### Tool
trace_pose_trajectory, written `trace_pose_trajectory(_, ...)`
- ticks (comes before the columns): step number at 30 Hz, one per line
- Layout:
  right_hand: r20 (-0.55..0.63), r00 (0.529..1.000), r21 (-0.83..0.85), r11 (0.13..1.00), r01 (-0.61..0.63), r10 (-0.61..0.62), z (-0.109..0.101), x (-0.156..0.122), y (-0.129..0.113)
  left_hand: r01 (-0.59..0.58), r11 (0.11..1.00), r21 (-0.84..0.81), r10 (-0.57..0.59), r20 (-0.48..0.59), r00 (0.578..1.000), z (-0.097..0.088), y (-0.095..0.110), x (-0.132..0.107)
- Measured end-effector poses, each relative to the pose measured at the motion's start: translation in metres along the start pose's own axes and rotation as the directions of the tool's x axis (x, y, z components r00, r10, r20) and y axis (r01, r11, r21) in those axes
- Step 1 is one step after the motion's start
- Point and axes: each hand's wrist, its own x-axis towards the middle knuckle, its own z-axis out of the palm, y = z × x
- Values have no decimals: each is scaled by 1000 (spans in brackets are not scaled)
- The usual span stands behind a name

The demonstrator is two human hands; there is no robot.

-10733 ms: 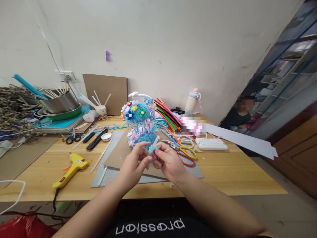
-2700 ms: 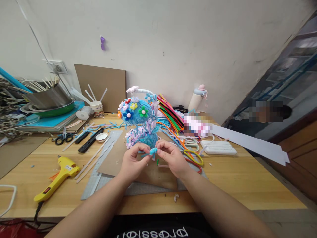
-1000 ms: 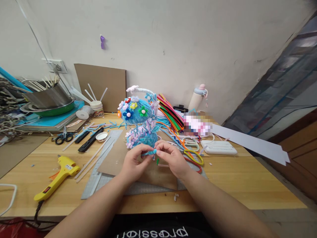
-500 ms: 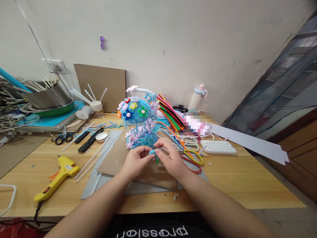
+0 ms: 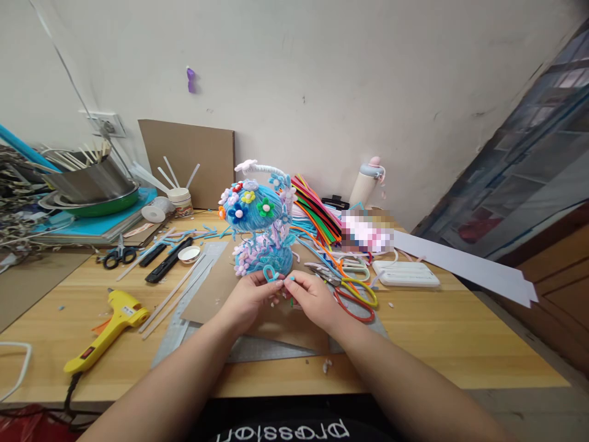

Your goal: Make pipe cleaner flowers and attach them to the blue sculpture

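Note:
A light blue pipe cleaner (image 5: pixel 270 272), bent into a small loop, sticks up from between the fingers of my left hand (image 5: pixel 251 299). Close against it, my right hand (image 5: pixel 310 296) pinches a bit of the same blue pipe cleaner at the thumb and forefinger. Just behind my hands stands a blue fuzzy craft piece (image 5: pixel 255 212) with a domed top, covered in small coloured flowers, and pink flowers round its base. Brown cardboard (image 5: pixel 285 328) lies below both hands, on a grey cutting mat (image 5: pixel 253 351).
At the right are pliers with red and yellow handles (image 5: pixel 359 293), a white case (image 5: pixel 405 274) and bundled pipe cleaners (image 5: pixel 317 212). A yellow glue gun (image 5: pixel 108 331), black scissors (image 5: pixel 119 254) and a black knife (image 5: pixel 168 261) lie left. A bottle (image 5: pixel 365 184) stands by the wall.
The blue pipe cleaner now shows as an upright loop above my left fingers. My right hand has lowered slightly, and its fingers have drawn together, uncovering the pliers' jaws.

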Motion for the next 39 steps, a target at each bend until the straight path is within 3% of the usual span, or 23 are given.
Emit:
trace_pose_trajectory(4, -23, 1000, -5, 1000, 1, -1, -1, 0, -2, 6, 996, 85, -8, 19, 1000, 1, -1, -1)
trace_pose_trajectory(8, -149, 988, 90, 996, -17, 31, -7, 2, -2, 8, 994, 105, -8, -3, 1000, 2, 2, -2)
trace_pose_trajectory(14, -364, 914, 402, 915, -18, 178, -17, 9, 2, 2, 995, 96, 6, -84, 996, 3, 5, -2)
trace_pose_trajectory(18, -432, 880, 472, 881, 34, 198, -17, 10, 1, 3, 994, 111, 7, -82, 997, 4, 5, -3)
trace_pose_trajectory(31, -407, 844, 644, 765, -8, 351, -20, 18, 3, 59, 980, 188, -48, -65, 997, 6, 5, -4)
trace_pose_trajectory(39, -365, 863, 576, 813, -84, 348, -25, 23, 10, 78, 970, 231, -63, -70, 996, 3, 4, -4)
